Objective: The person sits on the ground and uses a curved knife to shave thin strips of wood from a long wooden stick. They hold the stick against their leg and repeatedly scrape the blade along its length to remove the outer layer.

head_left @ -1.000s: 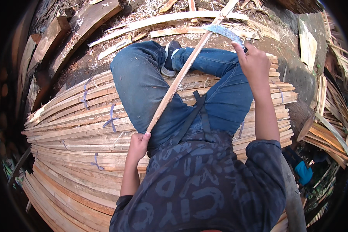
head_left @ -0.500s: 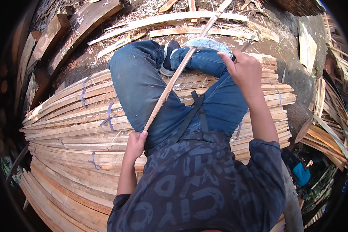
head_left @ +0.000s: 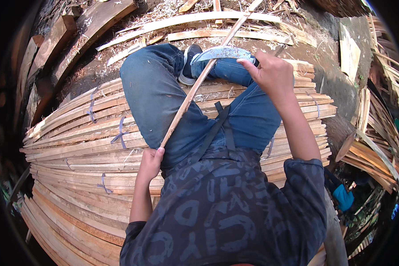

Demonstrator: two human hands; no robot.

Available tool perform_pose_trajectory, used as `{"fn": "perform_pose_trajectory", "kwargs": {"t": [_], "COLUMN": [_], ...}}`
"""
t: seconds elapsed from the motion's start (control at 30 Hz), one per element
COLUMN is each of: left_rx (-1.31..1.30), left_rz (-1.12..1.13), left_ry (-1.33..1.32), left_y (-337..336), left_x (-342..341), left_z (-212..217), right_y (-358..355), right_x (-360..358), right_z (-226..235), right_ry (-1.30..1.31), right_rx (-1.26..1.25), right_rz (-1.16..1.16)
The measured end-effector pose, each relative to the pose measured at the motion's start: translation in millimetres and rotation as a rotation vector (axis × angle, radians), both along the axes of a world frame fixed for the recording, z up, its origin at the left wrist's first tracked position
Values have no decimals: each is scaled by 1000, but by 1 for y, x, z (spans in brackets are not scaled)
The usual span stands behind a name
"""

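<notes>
My left hand (head_left: pixel 151 163) is closed round the near end of a long, thin wooden strip (head_left: pixel 187 103), which slants up and away to the right between my legs. In my right hand (head_left: pixel 272 75) is the handle of a curved, broad-bladed knife (head_left: pixel 221 53); the fingers wrap round it and the thumb lies toward the blade. The pale, worn blade lies across the strip, over my lower leg. Most of the handle is hidden by the hand.
I sit on bundles of wooden strips (head_left: pixel 84 146) tied with purplish cords (head_left: pixel 120 133). Ahead, long strips (head_left: pixel 195 17) and shavings litter the ground. Thick planks (head_left: pixel 88 35) lie far left. A log (head_left: pixel 339 137) and stacked wood (head_left: pixel 372 164) are at the right, with a person in blue (head_left: pixel 342 197) beyond.
The knife and my right hand have shifted slightly left and nearer along the strip. My left hand still grips the strip's end; the whole view has moved a little.
</notes>
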State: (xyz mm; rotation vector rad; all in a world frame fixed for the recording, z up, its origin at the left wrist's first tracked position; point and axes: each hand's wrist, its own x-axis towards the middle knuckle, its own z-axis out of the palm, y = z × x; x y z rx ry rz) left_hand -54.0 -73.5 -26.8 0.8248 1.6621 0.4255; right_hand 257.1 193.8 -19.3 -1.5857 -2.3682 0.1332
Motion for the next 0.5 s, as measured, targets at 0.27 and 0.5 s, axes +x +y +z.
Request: {"fn": "perform_pose_trajectory", "kwargs": {"t": [0.27, 0.5], "left_rx": [11, 25], "left_rz": [-6, -18], "left_ry": [34, 193], "left_y": [-3, -12], "left_x": [0, 5], "left_z": [-4, -10], "right_y": [-3, -64], "right_x": [5, -20], "right_z": [1, 16], "right_ry": [-21, 63], "right_rx": [9, -255], "right_rz": [-29, 114]}}
